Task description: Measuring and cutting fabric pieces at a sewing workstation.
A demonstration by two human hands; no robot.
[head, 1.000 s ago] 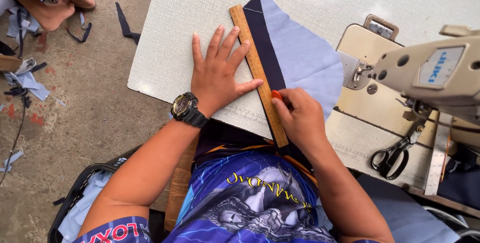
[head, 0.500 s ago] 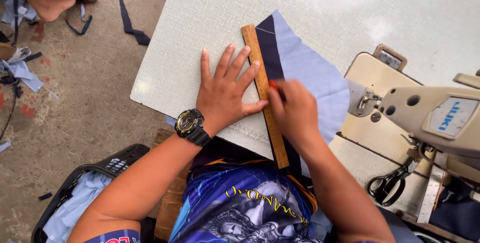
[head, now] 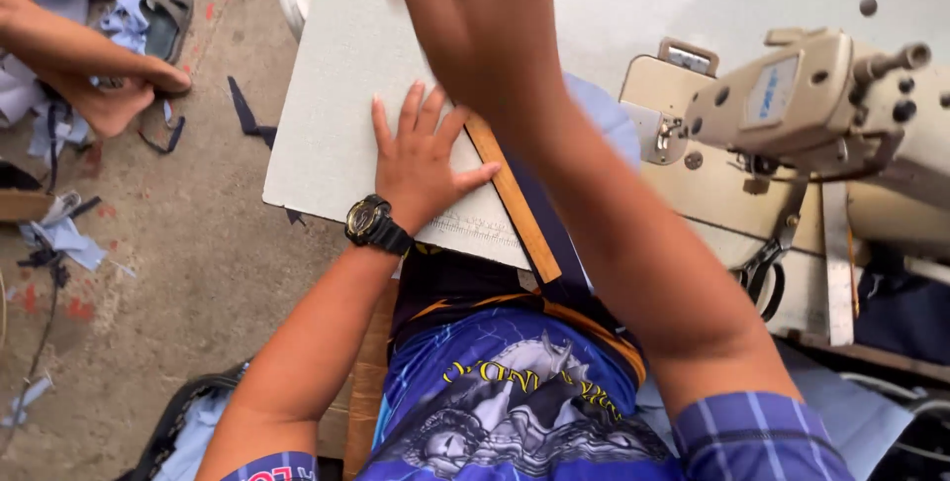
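I see left hand (head: 421,159) flat, fingers spread, pinning wooden ruler (head: 515,204) on table (head: 327,135). Right hand (head: 480,16) raised; grip unclear. Blue label on sewing machine (head: 792,95).

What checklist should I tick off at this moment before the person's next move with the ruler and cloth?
1. Left hand flat on the table beside the wooden ruler: ok.
2. Ruler lying along the dark cloth edge: ok.
3. Right hand on the work: not ok, it is raised and blurred above the table.
4. Anything held in the right hand: cannot tell.
5. Scissors clear of the hands, by the sewing machine: ok.
6. Light blue cloth lying flat: cannot tell, mostly hidden by the arm.
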